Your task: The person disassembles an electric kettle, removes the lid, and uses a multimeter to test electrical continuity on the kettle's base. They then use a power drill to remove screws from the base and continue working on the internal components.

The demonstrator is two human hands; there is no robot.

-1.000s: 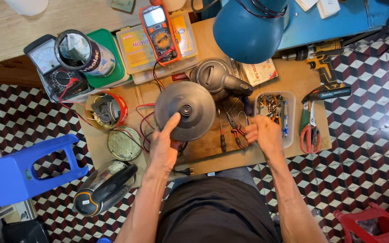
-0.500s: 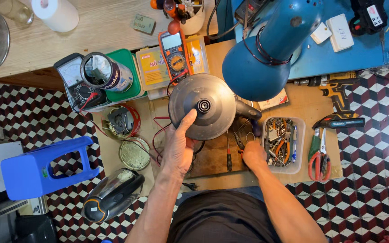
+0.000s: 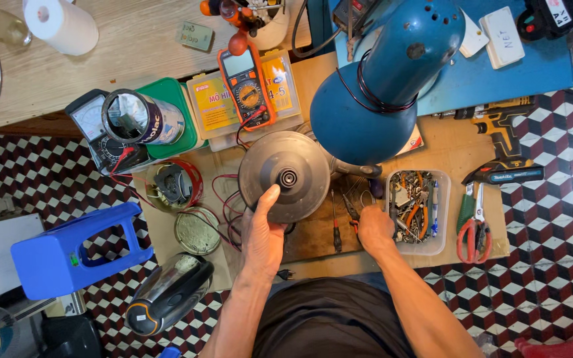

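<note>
The left hand [image 3: 264, 233] grips the near rim of the upturned kettle base [image 3: 284, 178], while the right hand [image 3: 374, 229], just beside it, closes on a tool [image 3: 351, 211] from the table [image 3: 445, 142].

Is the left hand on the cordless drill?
No: the left hand rests on the round grey base of the upturned kettle, while the cordless drill lies untouched at the far right of the board.
</note>
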